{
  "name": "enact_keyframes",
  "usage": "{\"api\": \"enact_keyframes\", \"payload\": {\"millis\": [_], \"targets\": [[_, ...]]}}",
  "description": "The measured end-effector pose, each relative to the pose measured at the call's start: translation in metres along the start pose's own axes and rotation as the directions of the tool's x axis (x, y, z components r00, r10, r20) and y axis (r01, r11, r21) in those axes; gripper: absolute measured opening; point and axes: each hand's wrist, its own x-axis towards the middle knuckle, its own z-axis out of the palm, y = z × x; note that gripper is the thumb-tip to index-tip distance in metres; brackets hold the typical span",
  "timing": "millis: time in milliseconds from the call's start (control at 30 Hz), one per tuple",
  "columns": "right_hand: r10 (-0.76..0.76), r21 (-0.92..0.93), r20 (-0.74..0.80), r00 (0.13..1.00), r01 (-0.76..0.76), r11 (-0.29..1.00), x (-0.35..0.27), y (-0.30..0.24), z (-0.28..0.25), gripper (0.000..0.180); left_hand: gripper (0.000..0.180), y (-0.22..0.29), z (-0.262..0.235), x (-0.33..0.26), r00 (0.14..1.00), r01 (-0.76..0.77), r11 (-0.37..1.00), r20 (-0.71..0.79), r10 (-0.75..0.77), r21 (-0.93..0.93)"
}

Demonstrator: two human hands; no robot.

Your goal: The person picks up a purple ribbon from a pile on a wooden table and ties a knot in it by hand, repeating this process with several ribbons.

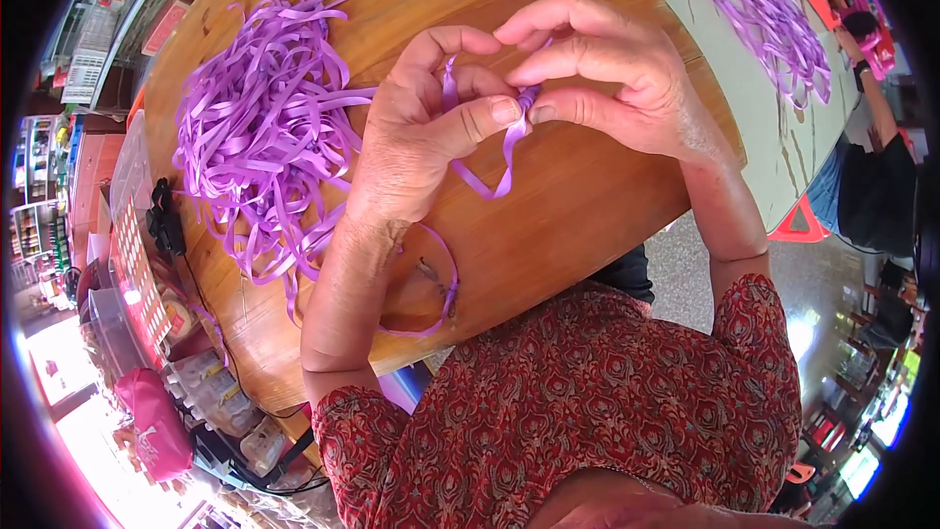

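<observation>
Ribbon [510, 152] loops down from left hand [413, 127] and right hand [641, 83], both pinching its bunched part.

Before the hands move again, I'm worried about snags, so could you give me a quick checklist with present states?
1. Left hand on the held purple ribbon: ok, thumb against it.
2. Right hand on the same ribbon: ok, thumb tip at the bunched part.
3. Bunched part firmly tied: cannot tell, fingers cover it.
4. Purple ribbon pile untangled: not ok, strands cross in a heap.
5. Ribbon loop free of the left forearm: cannot tell, the arm partly hides it.
</observation>
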Motion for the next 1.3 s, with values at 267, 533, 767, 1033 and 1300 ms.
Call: {"api": "enact_keyframes", "payload": {"millis": [267,533,767,1033,1300], "targets": [[0.059,-0.064,-0.133,0.989,-0.068,0.996,0.003,-0.015,-0.005,0.018,0.041,0.037,-0.016,-0.002,0.609,-0.301,0.323,-0.08,0.789,0.897],[-0.136,-0.394,-0.122,0.983,0.078,0.916,0.011,-0.034,0.0,0.025,0.033,0.027,0.013,-0.012,0.779,-0.446,0.379,0.144,0.61,0.811],[-0.159,-0.416,-0.101,0.982,0.103,0.903,0.013,-0.04,-0.002,0.029,0.032,0.052,0.004,-0.027,0.751,-0.452,0.398,0.099,0.653,0.798],[-0.271,-0.513,-0.012,0.962,0.227,0.828,0.014,-0.047,-0.004,0.025,0.023,0.017,0.02,-0.018,0.931,-0.348,0.844,0.045,0.362,0.408],[-0.319,-0.523,0.066,0.945,0.305,0.796,0.008,-0.049,-0.01,0.024,0.012,0.032,0.02,-0.024,0.903,-0.384,0.663,0.109,0.416,0.643]]}}
